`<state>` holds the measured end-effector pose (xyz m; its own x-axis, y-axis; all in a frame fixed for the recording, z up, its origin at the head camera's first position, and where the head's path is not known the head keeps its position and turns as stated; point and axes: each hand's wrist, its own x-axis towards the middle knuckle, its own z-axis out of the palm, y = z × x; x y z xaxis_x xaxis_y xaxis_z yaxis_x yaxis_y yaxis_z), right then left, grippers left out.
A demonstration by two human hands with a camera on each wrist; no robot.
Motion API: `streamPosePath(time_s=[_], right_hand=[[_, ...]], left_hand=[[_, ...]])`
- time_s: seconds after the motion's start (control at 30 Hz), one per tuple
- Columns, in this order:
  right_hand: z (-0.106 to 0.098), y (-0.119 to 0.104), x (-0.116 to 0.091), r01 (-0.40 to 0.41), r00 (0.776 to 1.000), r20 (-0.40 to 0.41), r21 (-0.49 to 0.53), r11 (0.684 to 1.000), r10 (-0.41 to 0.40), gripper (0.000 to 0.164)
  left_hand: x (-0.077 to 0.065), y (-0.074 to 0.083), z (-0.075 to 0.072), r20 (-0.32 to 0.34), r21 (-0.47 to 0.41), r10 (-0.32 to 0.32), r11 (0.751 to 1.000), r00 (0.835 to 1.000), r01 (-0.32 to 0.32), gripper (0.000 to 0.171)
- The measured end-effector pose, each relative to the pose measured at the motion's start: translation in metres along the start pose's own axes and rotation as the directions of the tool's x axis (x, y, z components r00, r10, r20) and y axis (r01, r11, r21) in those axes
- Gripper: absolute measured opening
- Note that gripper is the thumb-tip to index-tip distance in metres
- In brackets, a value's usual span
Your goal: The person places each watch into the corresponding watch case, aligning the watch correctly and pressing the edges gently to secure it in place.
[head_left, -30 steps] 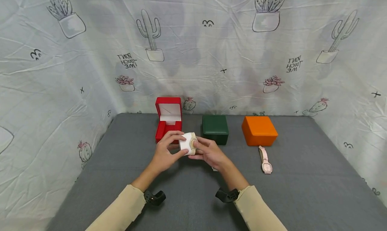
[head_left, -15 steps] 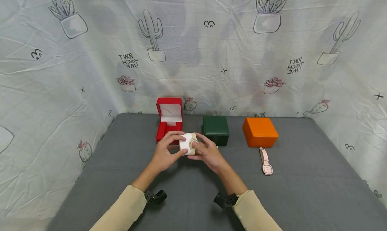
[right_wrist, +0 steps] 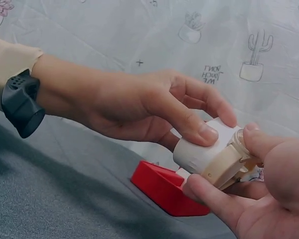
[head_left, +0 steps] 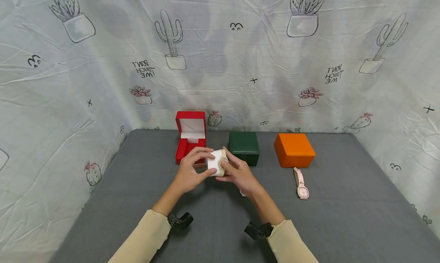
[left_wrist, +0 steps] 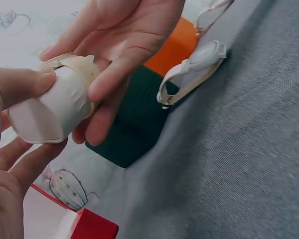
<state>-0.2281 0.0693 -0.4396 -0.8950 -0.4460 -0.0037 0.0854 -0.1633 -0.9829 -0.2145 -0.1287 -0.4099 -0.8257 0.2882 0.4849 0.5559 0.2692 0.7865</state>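
Note:
A white watch cushion [head_left: 214, 163] is held up between both hands, in front of the red box. My left hand [head_left: 187, 173] grips the cushion, thumb on one side and fingers on the other. Around the cushion's other end runs a watch with a cream strap [right_wrist: 224, 167] and a gold-toned case. My right hand [head_left: 242, 175] holds this watch, its thumb on the dial and its fingers at the strap. In the left wrist view, the strap passes round the cushion near the right fingertips. The dial is mostly covered by the thumb.
At the back stand an open red box [head_left: 182, 150] with a pale lid lining, a closed green box [head_left: 244, 146] and a closed orange box [head_left: 295, 150]. A pink watch [head_left: 302, 190] lies before the orange box. Another pale watch [left_wrist: 204, 57] lies on the grey cloth, partly behind the right wrist.
Both hands have shifted slightly to the right with the cushion and watch. The right thumb stays on the dial. The head view has moved a little; boxes and table watches are unmoved.

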Motion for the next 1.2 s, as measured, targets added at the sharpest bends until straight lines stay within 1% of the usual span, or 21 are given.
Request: streamPosePath(time_s=[0.13,0.23,0.37,0.5,0.6,0.7,0.77,0.83,0.93,1.03,1.2], right_hand=[[0.0,-0.002,-0.001,0.017,1.0,-0.004,0.003,1.0,-0.017,0.064],[0.0,-0.003,-0.002,0.032,0.999,-0.003,0.0,0.999,-0.032,0.064],[0.001,-0.003,-0.001,0.04,0.999,0.004,-0.041,0.998,-0.04,0.062],[0.003,-0.004,0.0,0.047,0.999,0.014,-0.083,0.995,-0.046,0.06],[0.003,-0.004,0.001,0.052,0.999,-0.012,-0.073,0.996,-0.053,0.06],[0.004,-0.004,0.002,0.043,0.997,-0.061,-0.017,0.999,-0.044,0.061],[0.005,-0.005,0.001,0.043,0.996,-0.08,0.011,0.999,-0.042,0.059],[0.006,-0.006,0.001,0.044,0.996,-0.083,0.033,0.998,-0.041,0.054],[0.007,-0.005,0.001,0.052,0.996,-0.074,0.033,0.998,-0.05,0.047],[0.007,-0.005,0.001,0.056,0.996,-0.071,0.041,0.998,-0.053,0.044],[0.007,-0.004,0.0,0.058,0.997,-0.055,0.045,0.997,-0.055,0.045]], left_hand=[[0.003,0.005,-0.002,0.015,-0.019,0.004,1.0,1.0,-0.004,0.035],[0.004,0.004,-0.002,0.02,-0.018,0.002,1.0,1.0,-0.002,0.034],[0.007,-0.007,0.001,-0.025,0.028,-0.009,1.0,1.0,0.01,0.023],[0.007,-0.021,0.003,-0.095,0.033,-0.033,0.999,0.995,0.036,0.015],[0.007,-0.025,0.004,-0.109,0.011,-0.048,0.999,0.993,0.05,0.014],[0.01,-0.026,0.005,-0.105,-0.002,-0.055,0.998,0.993,0.055,0.012],[0.011,-0.025,0.005,-0.104,-0.011,-0.06,0.998,0.993,0.059,0.012],[0.011,-0.024,0.005,-0.107,-0.018,-0.063,0.998,0.992,0.062,0.015],[0.01,-0.023,0.005,-0.108,-0.014,-0.065,0.998,0.992,0.064,0.023],[0.01,-0.023,0.004,-0.099,-0.005,-0.052,0.999,0.994,0.052,0.028],[0.01,-0.024,0.001,-0.089,-0.009,-0.035,0.999,0.995,0.034,0.026]])
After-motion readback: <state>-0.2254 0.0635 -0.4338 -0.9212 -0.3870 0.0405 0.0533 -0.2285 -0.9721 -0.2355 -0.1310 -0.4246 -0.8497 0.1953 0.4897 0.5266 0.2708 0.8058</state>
